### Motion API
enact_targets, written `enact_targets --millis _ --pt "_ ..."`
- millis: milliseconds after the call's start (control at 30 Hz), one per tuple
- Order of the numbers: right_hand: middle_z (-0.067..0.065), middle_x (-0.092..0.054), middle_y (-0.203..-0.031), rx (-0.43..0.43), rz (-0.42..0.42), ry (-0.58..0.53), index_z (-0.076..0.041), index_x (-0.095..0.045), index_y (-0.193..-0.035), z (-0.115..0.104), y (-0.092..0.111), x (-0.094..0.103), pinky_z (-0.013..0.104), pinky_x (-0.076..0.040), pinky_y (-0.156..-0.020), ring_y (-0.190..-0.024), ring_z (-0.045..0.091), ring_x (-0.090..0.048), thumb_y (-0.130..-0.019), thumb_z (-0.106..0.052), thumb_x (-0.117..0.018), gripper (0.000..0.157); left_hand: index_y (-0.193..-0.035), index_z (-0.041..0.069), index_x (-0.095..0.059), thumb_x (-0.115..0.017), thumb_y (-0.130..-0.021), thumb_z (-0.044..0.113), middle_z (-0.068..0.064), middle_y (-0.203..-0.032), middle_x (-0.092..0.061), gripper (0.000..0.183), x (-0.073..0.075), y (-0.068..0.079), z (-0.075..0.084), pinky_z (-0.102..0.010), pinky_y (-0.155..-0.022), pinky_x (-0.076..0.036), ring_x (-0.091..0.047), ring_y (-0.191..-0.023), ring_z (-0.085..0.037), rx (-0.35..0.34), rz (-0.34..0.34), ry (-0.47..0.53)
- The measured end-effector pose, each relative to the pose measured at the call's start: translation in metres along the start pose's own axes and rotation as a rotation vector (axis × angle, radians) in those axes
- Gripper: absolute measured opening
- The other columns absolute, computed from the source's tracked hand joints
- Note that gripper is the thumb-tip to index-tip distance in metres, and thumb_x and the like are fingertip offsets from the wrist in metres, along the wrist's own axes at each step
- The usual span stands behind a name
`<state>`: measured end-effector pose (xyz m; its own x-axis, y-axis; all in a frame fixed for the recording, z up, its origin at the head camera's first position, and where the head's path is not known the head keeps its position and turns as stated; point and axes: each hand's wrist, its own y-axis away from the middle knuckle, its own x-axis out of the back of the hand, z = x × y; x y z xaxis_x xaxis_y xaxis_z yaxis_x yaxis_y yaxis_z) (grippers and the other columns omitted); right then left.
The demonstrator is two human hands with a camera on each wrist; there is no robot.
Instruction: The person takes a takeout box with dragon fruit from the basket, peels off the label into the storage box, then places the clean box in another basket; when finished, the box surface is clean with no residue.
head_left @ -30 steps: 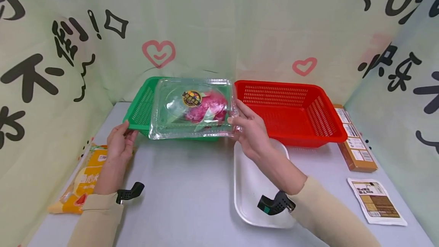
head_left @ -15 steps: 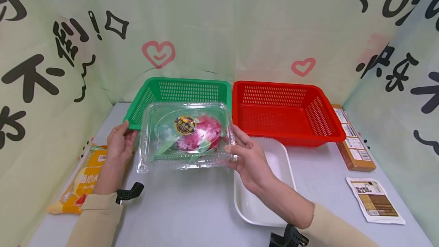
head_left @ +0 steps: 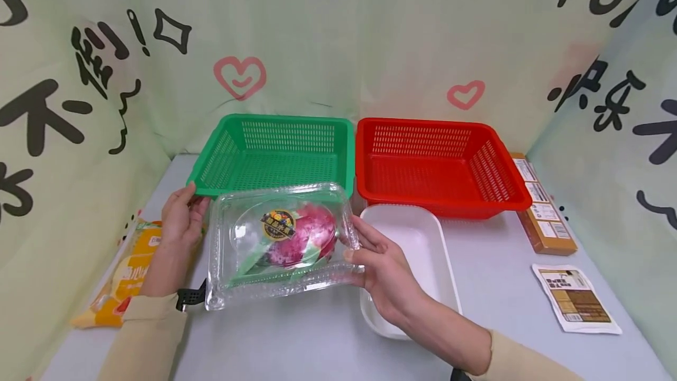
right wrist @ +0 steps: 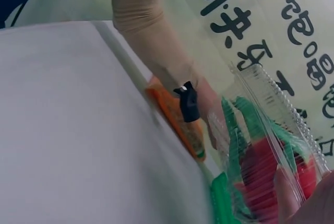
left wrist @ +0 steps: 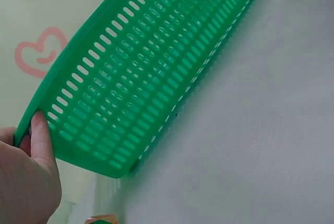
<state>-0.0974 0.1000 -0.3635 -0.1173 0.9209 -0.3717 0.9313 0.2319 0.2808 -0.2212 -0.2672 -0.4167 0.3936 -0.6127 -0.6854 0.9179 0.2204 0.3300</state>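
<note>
My left hand (head_left: 182,219) grips the near left corner of the green basket (head_left: 291,134); the left wrist view shows the thumb on the outside, just below the rim. My right hand (head_left: 391,281) holds a clear plastic clamshell box (head_left: 228,251) by its right end, above the table in front of the basket. Through the lid shows a pink dragon fruit (head_left: 317,231) with green tips, under a round black-and-yellow sticker (head_left: 278,225). The box tilts, its lower left corner nearest me. In the right wrist view fingers (right wrist: 287,192) lie against the box side.
A red basket (head_left: 423,175) stands to the right of the green one. In front of it is a white tray (head_left: 412,234), partly behind my right hand. A yellow bag (head_left: 134,269) lies left; a brown box (head_left: 547,216) and a white-and-brown pouch (head_left: 576,298) lie right.
My right hand has brought the clamshell box from over the green basket down and toward me, uncovering the basket's inside. The left hand keeps its grip on the basket corner.
</note>
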Motion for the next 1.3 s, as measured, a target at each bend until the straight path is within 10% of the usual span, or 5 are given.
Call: enact_targets --millis 667,1300 --pt "0.004 -0.034 -0.160 -0.044 0.088 0.044 -0.016 -0.034 -0.155 0.037 -0.005 -0.011 0.033 -0.060 -0.087 -0.139 0.029 -0.043 -0.087 -0.003 -0.057 0.072 -0.106 0.004 -0.048 -0.056 -0.100 0.014 -0.008 -0.096 -0.054 0.014 0.008 -0.002 0.010 -0.021 -0.078 -0.060 -0.066 -0.080 -0.014 -0.005 -0.164 -0.014" --pt "0.001 -0.033 -0.159 -0.021 0.205 0.026 -0.020 -0.032 -0.155 0.063 -0.008 -0.036 0.031 -0.060 -0.088 -0.139 0.026 -0.041 -0.090 -0.008 -0.059 0.072 -0.106 0.004 -0.045 -0.054 -0.101 0.015 -0.008 -0.091 -0.056 0.014 0.008 -0.002 0.008 -0.019 -0.075 -0.060 -0.066 -0.075 -0.012 -0.016 -0.179 -0.109"
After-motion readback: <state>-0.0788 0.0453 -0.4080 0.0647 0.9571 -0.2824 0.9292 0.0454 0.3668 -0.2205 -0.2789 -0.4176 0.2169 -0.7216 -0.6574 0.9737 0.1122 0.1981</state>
